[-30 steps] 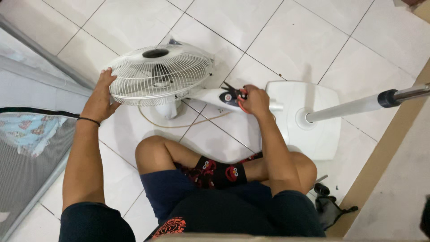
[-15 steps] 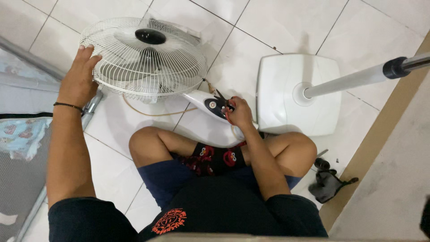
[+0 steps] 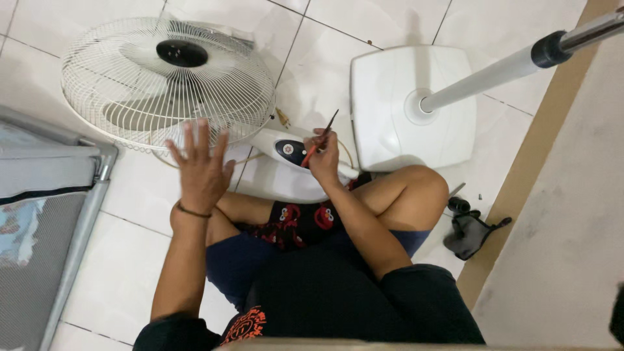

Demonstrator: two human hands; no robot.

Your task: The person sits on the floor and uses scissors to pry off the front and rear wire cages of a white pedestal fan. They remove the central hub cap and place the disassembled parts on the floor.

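Observation:
A white fan head (image 3: 166, 81) with a wire grille lies on the tiled floor in front of my crossed legs. Its neck carries a dark control panel (image 3: 289, 151). My left hand (image 3: 198, 169) hovers open, fingers spread, just in front of the grille and apart from it. My right hand (image 3: 325, 159) grips a red-handled screwdriver (image 3: 320, 140), held over the control panel with the shaft pointing up and away.
The fan's white square base (image 3: 390, 117) with its grey pole (image 3: 520, 62) stands to the right. A dark grey cloth and small black parts (image 3: 469, 231) lie by my right knee. A grey mesh playpen (image 3: 45, 214) borders the left. A brown strip (image 3: 539, 149) edges the tiles.
My left hand has let go of the grille rim and lifted off, fingers spread. The right hand with the screwdriver stays at the control panel. The view has shifted closer.

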